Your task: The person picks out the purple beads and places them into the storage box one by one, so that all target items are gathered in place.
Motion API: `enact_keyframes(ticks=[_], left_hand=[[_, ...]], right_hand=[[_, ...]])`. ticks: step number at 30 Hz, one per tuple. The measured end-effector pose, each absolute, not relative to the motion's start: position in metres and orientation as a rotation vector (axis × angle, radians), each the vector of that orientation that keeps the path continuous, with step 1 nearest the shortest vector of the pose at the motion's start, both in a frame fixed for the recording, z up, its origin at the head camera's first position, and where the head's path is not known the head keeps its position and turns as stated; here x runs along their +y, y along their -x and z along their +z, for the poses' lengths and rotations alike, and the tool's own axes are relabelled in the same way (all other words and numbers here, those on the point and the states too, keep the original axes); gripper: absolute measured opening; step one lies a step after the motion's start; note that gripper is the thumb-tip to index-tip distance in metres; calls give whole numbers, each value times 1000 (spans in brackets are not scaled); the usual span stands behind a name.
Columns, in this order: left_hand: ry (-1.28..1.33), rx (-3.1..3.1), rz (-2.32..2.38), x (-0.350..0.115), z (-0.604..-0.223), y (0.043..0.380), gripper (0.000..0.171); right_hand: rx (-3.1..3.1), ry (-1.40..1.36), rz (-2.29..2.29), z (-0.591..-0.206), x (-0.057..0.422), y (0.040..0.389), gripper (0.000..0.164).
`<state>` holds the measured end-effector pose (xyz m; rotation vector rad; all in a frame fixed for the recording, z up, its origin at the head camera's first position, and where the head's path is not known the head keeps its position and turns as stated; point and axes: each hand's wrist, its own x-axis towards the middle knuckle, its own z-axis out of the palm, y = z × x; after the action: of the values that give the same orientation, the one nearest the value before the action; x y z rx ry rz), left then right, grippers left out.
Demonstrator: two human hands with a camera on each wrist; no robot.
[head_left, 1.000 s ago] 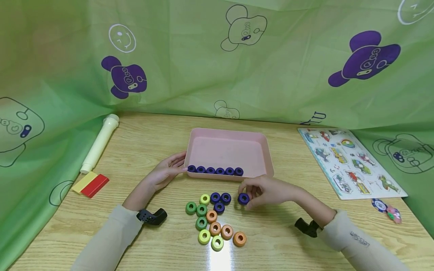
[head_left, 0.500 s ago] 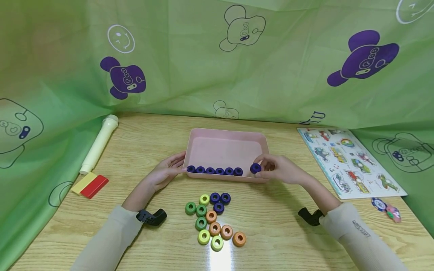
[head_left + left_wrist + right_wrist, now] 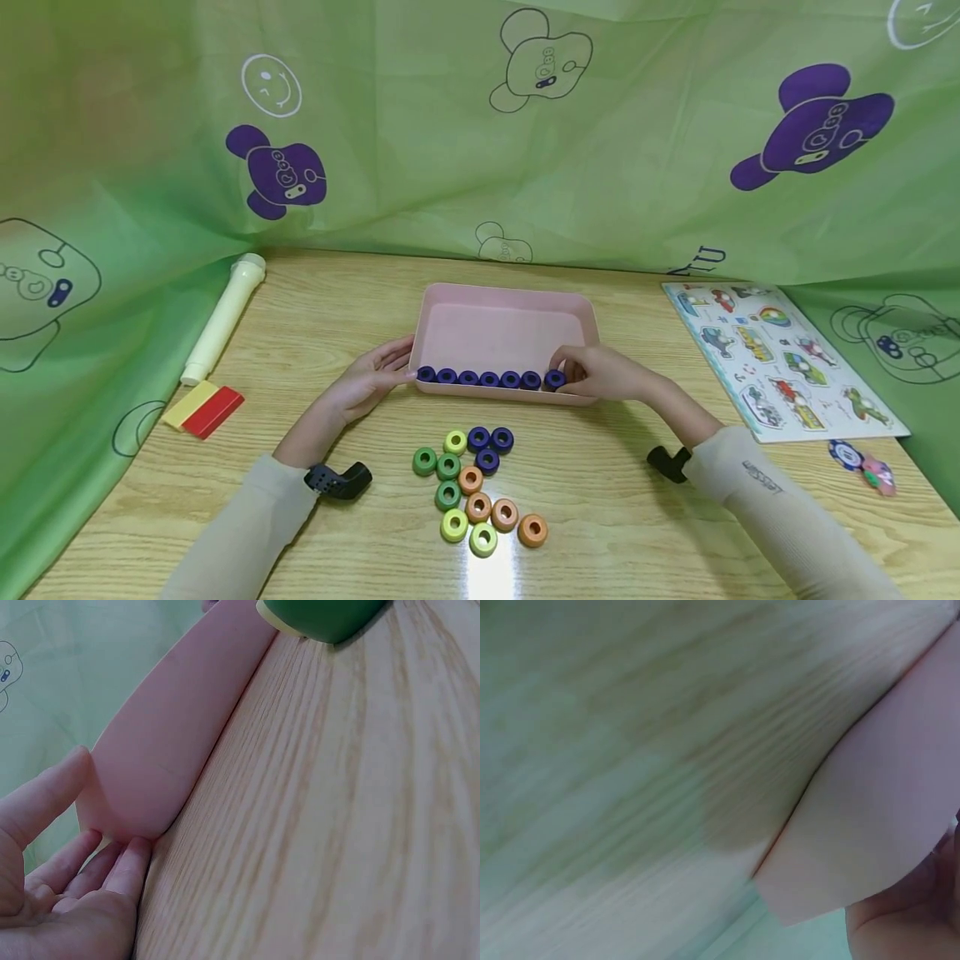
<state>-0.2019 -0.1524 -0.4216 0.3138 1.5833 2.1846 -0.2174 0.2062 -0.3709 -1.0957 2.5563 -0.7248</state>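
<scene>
My left hand (image 3: pixel 371 379) holds the pink tray (image 3: pixel 510 297) at its front left corner, thumb at the rim and fingers against the outer wall, as the left wrist view shows. Inside the tray, a row of dark purple ring beads (image 3: pixel 489 379) lines the front wall. My right hand (image 3: pixel 603 372) reaches over the front right rim and pinches another purple bead (image 3: pixel 554 380) at the row's right end. The right wrist view shows part of this hand (image 3: pixel 907 922) behind the tray wall (image 3: pixel 877 802); the bead is hidden there.
Before the tray lie loose beads: purple (image 3: pixel 487 461), green (image 3: pixel 448 495), yellow-green (image 3: pixel 453 525) and orange (image 3: pixel 533 530). A pale tube (image 3: pixel 225 318) and a yellow-and-red block (image 3: pixel 204 408) lie left. A picture puzzle board (image 3: pixel 783 358) lies right, and a green curtain (image 3: pixel 405 167) hangs behind.
My right hand has carried the purple bead from the table in front of the tray over the rim, then left to the row's end. The left hand has stayed at the corner.
</scene>
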Motion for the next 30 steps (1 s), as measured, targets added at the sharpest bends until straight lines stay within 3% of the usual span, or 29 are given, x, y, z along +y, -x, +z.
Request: enact_keyframes(ticks=[9,19,30], left_hand=[[-317,1591,2183,-152,-419,200,66],[-297,1583,2187,-151,-420,200,66],[-292,1567,2202,-150,-420,200,65]], right_hand=[[2557,1113,-631,-371,202,219,24],[2548,1021,-706,-358,203,214,42],[2544,1284,-857,-350,174,190,33]])
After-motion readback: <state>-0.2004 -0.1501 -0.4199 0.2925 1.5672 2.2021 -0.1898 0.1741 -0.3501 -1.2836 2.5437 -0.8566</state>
